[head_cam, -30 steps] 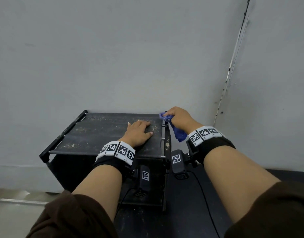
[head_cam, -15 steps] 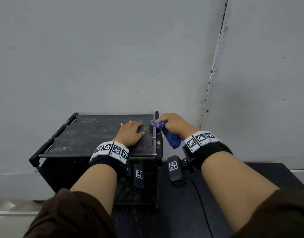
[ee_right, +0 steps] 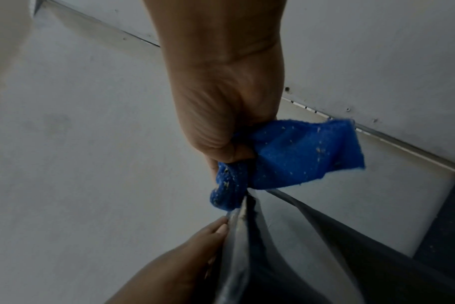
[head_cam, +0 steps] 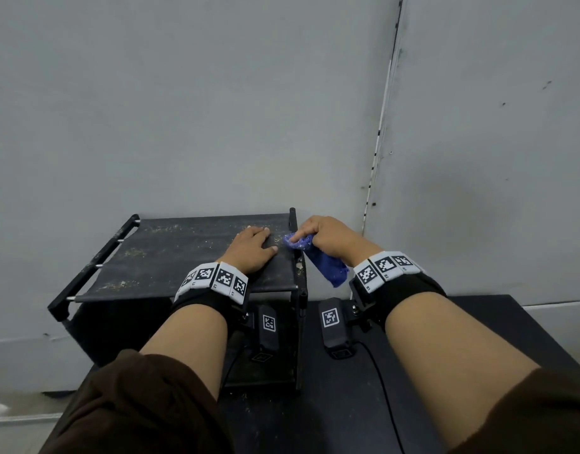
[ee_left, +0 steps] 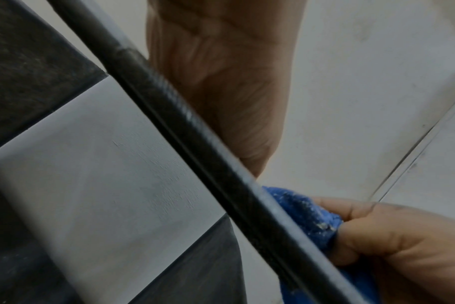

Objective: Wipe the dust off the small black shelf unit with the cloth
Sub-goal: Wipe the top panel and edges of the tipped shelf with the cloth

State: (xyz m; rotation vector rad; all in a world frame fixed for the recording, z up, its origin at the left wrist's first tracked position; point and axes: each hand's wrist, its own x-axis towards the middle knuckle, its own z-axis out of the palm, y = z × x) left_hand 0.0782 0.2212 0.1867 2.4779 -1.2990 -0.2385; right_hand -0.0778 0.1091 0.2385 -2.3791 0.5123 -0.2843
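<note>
The small black shelf unit (head_cam: 170,257) stands against the grey wall, its fabric top speckled with dust. My left hand (head_cam: 254,245) lies flat on the top near its right edge, fingers straight. My right hand (head_cam: 318,232) grips a bunched blue cloth (head_cam: 315,257), dusty with pale specks, and holds its front end against the shelf's right rail (head_cam: 295,244). In the right wrist view the cloth (ee_right: 286,156) touches the rail's edge (ee_right: 243,207), its loose end sticking out to the right. In the left wrist view the rail (ee_left: 195,133) crosses diagonally in front of the cloth (ee_left: 307,214).
A low black platform (head_cam: 478,322) lies to the right of the shelf, under my right forearm. Grey walls meet in a corner (head_cam: 380,142) just behind and to the right. Dust patches (head_cam: 118,285) remain on the shelf top's left and front.
My right hand has brought the cloth a little leftward and nearer along the right rail, onto the top's edge. The left hand stays flat. The head view has shifted right.
</note>
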